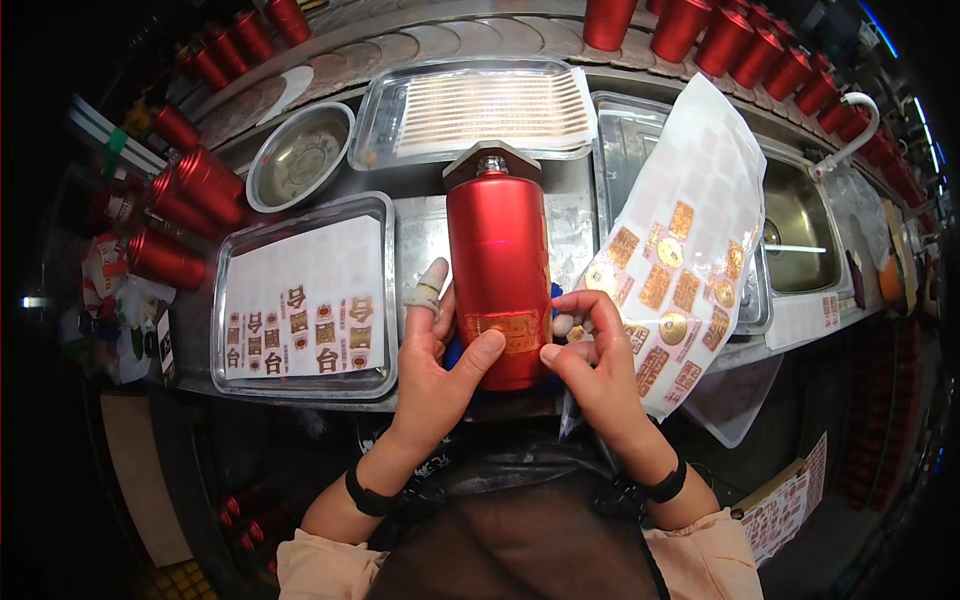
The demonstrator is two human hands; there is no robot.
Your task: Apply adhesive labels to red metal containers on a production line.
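A glossy red bottle [496, 250] lies in front of me, its bare glass neck pointing away. My left hand [440, 350] grips its lower left side, the thumb pressed on a gold decal [507, 334] near the base. A pale finger cot [424, 292] covers part of one left finger. At the bottle's lower right side, my right hand [592, 355] has its fingers curled in, the thumb tip against the edge by the decal. More gold marking runs along the bottle's right side. What lies under the bottle is mostly hidden; bits of blue show beside it.
A metal tray [226, 350] with a decal sheet [300, 255] stands left; a round bowl [300, 160] is behind it. Another tray [375, 110] holds a striped sheet [490, 112]. Right are a large decal sheet [690, 160] and a sink [800, 250]. Red bottles [725, 42] line the back.
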